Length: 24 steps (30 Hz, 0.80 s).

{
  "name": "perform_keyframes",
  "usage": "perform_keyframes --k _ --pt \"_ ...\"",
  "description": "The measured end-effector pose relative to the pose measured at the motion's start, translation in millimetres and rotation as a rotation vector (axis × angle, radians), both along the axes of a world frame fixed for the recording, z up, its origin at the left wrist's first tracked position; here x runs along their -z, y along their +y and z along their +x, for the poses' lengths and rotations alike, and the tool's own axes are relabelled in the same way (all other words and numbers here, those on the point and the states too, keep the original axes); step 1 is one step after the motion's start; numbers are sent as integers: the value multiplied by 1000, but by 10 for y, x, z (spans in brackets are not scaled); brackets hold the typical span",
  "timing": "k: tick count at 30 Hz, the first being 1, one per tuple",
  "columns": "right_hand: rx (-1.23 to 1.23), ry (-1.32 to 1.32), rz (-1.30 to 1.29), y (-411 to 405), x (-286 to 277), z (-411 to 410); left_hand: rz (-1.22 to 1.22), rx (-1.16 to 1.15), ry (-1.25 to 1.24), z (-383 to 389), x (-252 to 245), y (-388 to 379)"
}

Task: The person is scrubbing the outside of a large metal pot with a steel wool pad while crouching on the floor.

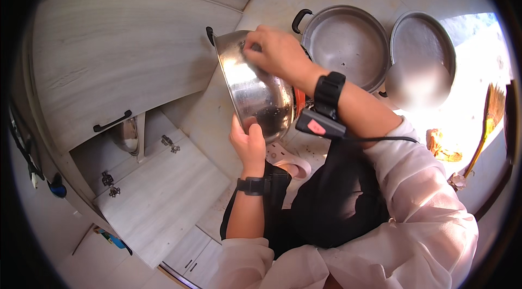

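Note:
A shiny stainless-steel pan, bowl-shaped, is held tilted on its side, its curved outside towards me. A black handle juts from its rim at the upper left. My left hand grips the lower rim, thumb on the outer wall. Against the upper outside wall, my right hand has its fingers curled by a small dark patch; I cannot tell whether that is a held piece, a fitting or a reflection. Something orange shows behind the pan, mostly hidden by my right forearm.
A wide metal pan and an oval metal pan lie on the floor to the right. At left, a lowered cabinet door hangs from an opening that holds a steel vessel. A brush is at far right.

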State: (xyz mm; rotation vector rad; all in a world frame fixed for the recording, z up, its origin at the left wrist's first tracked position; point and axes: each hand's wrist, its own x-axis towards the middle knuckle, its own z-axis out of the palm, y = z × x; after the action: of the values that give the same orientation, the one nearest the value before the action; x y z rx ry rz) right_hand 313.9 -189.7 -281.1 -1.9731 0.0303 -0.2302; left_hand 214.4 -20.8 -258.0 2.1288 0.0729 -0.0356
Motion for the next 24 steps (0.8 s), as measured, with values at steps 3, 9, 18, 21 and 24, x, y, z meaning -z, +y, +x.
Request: perform_keyframes --k 3,9,18,21,24 --pt "-12 83 -6 -117 125 -28 -41 -1 44 30 -16 9" --pt "-207 -28 113 -71 83 -552 -45 -39 54 99 17 64" --pt "-184 -158 161 -42 164 -661 -94 -41 71 107 6 -7" --pt "-228 -265 105 189 -26 -401 -72 -4 39 131 21 16" --pt "19 -135 36 126 45 -39 -84 -40 60 180 24 0"
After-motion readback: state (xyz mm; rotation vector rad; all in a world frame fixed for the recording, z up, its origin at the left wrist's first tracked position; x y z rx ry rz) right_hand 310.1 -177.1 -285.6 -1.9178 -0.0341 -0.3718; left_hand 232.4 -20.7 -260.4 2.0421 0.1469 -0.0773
